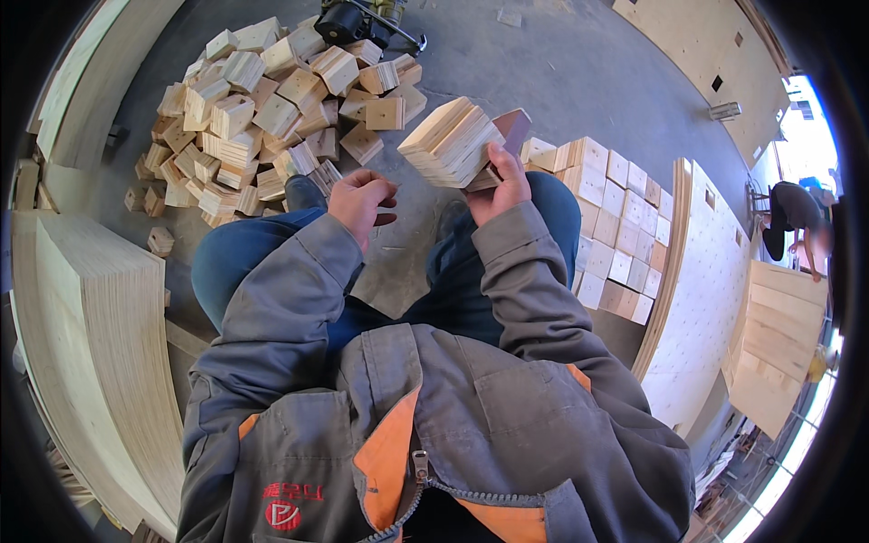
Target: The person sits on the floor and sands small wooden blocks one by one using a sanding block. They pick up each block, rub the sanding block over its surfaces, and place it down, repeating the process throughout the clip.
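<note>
My right hand (507, 185) grips a layered plywood block (450, 143) above my right knee, its thumb against the block's near side. A flat reddish-brown piece (514, 129) sticks out behind the block in the same hand; its kind I cannot make out. Left of it, apart from the block, my left hand (358, 206) hangs over the gap between my legs. Its fingers are curled in, and whatever may be between them is hidden.
A loose heap of plywood blocks (272, 113) lies on the floor at far left, a black machine (348, 23) behind it. Blocks stand stacked in rows (625, 222) at my right, beside leaning panels (697, 290). Thick sheets (100, 299) stand left. Another person (801, 217) bends over at far right.
</note>
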Demonstrator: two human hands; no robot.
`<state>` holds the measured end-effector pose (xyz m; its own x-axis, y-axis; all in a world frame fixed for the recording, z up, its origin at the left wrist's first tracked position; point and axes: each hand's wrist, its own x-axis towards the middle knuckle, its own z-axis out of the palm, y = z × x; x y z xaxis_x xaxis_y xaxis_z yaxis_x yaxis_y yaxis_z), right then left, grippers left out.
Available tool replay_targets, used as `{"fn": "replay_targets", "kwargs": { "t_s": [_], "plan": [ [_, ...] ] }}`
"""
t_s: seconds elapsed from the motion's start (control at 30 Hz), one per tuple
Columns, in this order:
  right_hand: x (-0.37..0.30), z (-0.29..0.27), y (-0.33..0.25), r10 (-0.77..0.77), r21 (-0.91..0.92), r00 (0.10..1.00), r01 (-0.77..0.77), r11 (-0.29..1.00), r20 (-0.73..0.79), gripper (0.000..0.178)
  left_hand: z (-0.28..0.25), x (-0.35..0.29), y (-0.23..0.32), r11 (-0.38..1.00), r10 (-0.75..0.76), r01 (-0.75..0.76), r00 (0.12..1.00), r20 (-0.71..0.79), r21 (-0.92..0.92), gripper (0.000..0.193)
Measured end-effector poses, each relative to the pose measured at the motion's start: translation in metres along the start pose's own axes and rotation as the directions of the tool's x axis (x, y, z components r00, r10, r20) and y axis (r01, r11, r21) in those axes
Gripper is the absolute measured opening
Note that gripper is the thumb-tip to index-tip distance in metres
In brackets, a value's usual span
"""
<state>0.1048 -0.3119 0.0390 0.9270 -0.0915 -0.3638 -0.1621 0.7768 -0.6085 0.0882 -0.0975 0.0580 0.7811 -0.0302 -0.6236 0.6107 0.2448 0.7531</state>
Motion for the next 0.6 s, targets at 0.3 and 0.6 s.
{"fn": "replay_targets", "kwargs": {
  "t_s": [0.3, 0.6],
  "plan": [
    [0.012, -0.015, 0.010, -0.078, 0.089, 0.992, 0.070, 0.994, 0.098, 0.047, -0.003, 0.008, 0.005, 0.996, 0.075, -0.073, 0.996, -0.041, 0.048, 0.012],
    [-0.014, 0.016, -0.014, 0.091, 0.129, 0.978, -0.116, 0.985, 0.190, 0.085, -0.002, 0.009, 0.004, 0.965, -0.024, 0.091, 0.964, 0.263, -0.246, 0.077]
  ]
}}
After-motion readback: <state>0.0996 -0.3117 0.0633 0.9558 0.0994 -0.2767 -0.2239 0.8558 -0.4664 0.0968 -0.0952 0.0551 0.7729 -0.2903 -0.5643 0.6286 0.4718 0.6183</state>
